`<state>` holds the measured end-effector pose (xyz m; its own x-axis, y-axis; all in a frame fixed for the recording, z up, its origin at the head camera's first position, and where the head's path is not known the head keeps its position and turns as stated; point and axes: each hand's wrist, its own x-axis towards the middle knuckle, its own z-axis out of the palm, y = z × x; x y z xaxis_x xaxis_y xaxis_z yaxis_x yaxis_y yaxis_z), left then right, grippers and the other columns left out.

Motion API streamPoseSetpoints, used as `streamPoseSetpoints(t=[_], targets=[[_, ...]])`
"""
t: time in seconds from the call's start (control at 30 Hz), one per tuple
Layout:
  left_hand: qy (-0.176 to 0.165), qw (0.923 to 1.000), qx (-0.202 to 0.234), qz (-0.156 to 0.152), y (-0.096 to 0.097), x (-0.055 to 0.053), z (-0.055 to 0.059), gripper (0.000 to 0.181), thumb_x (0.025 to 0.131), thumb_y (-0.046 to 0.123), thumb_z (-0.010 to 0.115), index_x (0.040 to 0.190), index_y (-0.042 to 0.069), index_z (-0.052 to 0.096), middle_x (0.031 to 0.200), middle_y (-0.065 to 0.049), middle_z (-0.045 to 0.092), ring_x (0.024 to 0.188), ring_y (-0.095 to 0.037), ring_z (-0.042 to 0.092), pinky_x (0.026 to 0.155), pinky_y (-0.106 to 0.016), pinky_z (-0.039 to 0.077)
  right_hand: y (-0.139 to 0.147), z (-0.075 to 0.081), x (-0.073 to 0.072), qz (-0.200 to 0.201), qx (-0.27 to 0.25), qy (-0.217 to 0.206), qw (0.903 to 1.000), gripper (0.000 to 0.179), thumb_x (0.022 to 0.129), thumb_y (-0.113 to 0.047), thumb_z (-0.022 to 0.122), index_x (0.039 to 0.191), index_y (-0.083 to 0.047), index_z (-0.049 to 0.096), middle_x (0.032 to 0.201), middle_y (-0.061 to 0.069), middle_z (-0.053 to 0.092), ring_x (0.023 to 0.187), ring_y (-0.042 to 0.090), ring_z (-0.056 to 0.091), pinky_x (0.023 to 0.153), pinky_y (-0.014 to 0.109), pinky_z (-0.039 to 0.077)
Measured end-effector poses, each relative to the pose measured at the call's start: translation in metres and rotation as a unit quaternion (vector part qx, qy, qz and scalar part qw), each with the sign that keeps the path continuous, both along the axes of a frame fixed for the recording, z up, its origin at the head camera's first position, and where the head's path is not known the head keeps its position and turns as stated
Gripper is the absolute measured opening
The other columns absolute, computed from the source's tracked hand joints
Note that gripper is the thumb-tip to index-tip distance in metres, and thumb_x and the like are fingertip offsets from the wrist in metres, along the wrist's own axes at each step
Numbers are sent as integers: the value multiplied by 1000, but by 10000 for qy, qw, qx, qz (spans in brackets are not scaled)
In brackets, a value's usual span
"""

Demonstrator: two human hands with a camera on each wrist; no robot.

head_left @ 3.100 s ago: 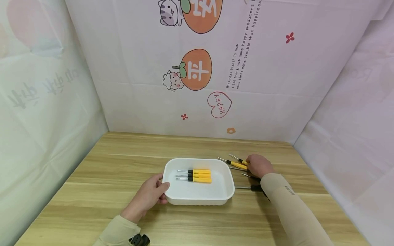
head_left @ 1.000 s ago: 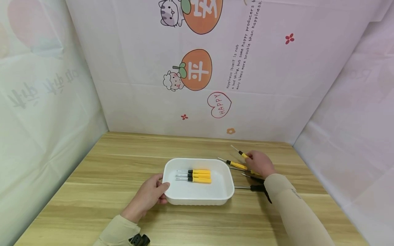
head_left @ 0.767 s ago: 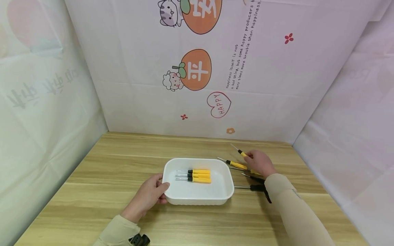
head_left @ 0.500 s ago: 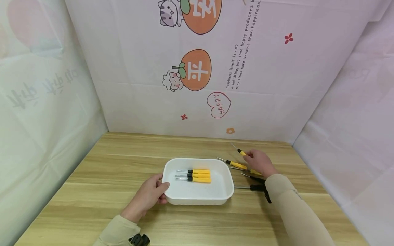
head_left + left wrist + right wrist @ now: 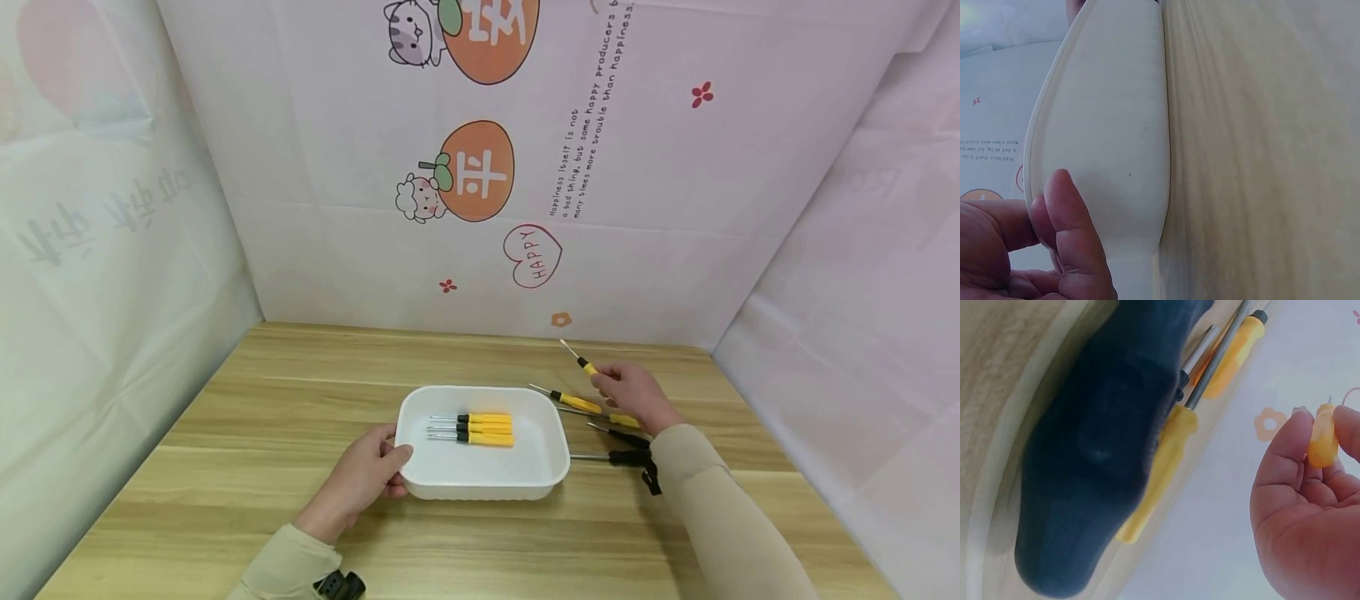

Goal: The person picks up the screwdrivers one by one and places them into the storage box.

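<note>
A white plastic tray (image 5: pixel 480 492) stands on the table, and my left hand (image 5: pixel 360 473) grips its left end with the thumb over the rim. In the left wrist view, the fingers (image 5: pixel 1075 244) lie against the tray's outer wall. Several small screwdrivers (image 5: pixel 491 439) with yellow handles lie side by side in the tray, shafts pointing left. Beyond the tray's right end, my right hand (image 5: pixel 633 393) pinches a yellow-handled screwdriver (image 5: pixel 586 365) between thumb and fingers. Its shaft points up and to the left. The right wrist view shows the handle end (image 5: pixel 1322 440) between the fingertips.
Right of the tray lie a yellow screwdriver (image 5: pixel 576 402), another yellow-handled one (image 5: pixel 624 420) and black-handled screwdrivers (image 5: pixel 628 457), partly under the right forearm. A dark handle (image 5: pixel 1097 456) looms close in the right wrist view. A printed white cloth (image 5: pixel 360 275) backs the wooden table (image 5: pixel 322 375).
My right hand has lifted the yellow screwdriver up and away from the others, its tip rising toward the back. More of the remaining screwdrivers shows. The left hand and tray stay put.
</note>
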<state>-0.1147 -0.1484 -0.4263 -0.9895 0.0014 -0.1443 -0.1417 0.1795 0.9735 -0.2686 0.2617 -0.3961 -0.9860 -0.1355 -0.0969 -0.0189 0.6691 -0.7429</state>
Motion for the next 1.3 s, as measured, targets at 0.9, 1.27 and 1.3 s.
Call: streamPoseSetpoints(t=[0.9,1.27,1.3], targets=[[-42,10000,-45,14,-1,1,-1,49,104,13,60,149,-4,49,94,-13,58,74,-20,60,61,-29,61,-7,6,5,53,-1076,-347,9936,47,108,-33,58,140,0,60,129,20,61,114,30,59,98,41,60],[-62,10000,9,43,-1,1,-2,49,104,13,60,149,-4,49,95,-13,58,75,-20,60,61,-29,61,-15,15,13,204,-1326,-403,9901,52,108,-34,58,144,3,55,141,25,58,120,35,57,105,48,56],[-59,10000,8,42,-1,1,-2,49,104,13,60,148,-4,49,95,-13,58,75,-20,60,61,-29,61,-15,15,13,212,-1331,-401,9901,52,108,-35,58,144,3,56,141,25,58,120,35,57,106,49,55]])
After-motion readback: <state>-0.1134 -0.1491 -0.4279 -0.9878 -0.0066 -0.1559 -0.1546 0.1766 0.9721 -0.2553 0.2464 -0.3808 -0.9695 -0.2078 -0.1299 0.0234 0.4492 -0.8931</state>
